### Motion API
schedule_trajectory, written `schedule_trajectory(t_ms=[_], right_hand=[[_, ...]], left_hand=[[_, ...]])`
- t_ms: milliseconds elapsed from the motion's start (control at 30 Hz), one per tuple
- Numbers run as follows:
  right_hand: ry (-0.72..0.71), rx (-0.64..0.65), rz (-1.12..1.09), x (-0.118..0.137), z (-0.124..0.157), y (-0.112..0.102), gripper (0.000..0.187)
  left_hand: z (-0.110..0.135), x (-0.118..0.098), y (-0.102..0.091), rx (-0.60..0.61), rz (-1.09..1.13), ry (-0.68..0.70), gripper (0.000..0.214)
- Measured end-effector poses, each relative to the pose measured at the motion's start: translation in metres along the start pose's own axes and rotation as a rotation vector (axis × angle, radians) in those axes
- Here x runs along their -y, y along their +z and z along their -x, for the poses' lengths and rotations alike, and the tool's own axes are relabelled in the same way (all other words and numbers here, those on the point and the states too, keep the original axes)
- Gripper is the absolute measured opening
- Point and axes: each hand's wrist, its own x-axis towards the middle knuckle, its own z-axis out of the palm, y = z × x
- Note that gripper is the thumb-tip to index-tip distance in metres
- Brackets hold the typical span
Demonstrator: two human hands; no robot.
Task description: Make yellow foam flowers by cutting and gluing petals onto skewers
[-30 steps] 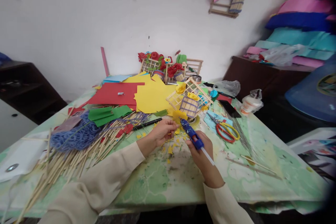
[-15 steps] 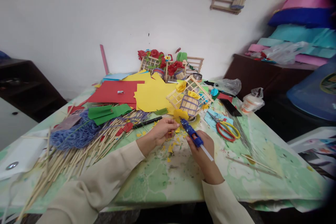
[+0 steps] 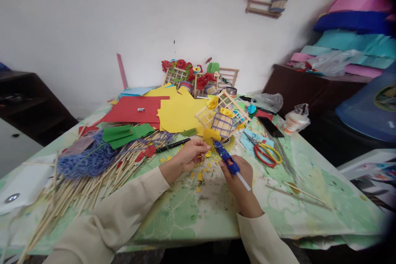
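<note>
My left hand (image 3: 194, 153) is closed in a pinch, its fingertips at the lower edge of a curled yellow paper petal (image 3: 212, 134). In my right hand (image 3: 238, 173) is a blue glue gun (image 3: 225, 156), gripped round its handle, with a white glue stick (image 3: 244, 181) poking out of the back. The gun's nozzle points up and left, close to the petal and my left fingertips; I cannot tell whether it touches. Just behind stands a small stick trellis (image 3: 227, 111) with yellow paper flowers and a basket of sticks (image 3: 222, 124). Yellow paper scraps (image 3: 199, 175) lie below my hands.
Scissors (image 3: 267, 153) and a phone (image 3: 270, 127) lie to the right, near a bagged cup (image 3: 296, 121). Left are wooden sticks (image 3: 89, 189), blue yarn (image 3: 88, 159) and a black pen (image 3: 173, 145). Yellow sheets (image 3: 179, 113) and red sheets (image 3: 133, 111) lie behind.
The view has shifted very slightly. Both hands, the glue gun and the yellow petal keep nearly the same places.
</note>
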Motion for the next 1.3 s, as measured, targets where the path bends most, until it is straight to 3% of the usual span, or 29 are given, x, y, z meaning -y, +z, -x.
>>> schedule_trajectory(t_ms=[367,1067,1200,1300], right_hand=[[0.021,0.014,0.019,0.0,0.001,0.002,0.038],[0.048,0.043,0.063,-0.005,0.005,0.005,0.041],[0.129,0.065,0.113,-0.011,0.004,0.001,0.039],[0.169,0.072,0.197,-0.023,0.001,-0.004,0.034]], left_hand=[[-0.002,0.001,-0.003,-0.016,0.056,-0.007,0.024],[-0.005,-0.002,-0.01,0.072,0.112,0.019,0.017],[-0.008,-0.002,-0.014,0.01,0.085,0.056,0.019],[-0.012,-0.003,-0.016,-0.09,-0.01,0.211,0.022]])
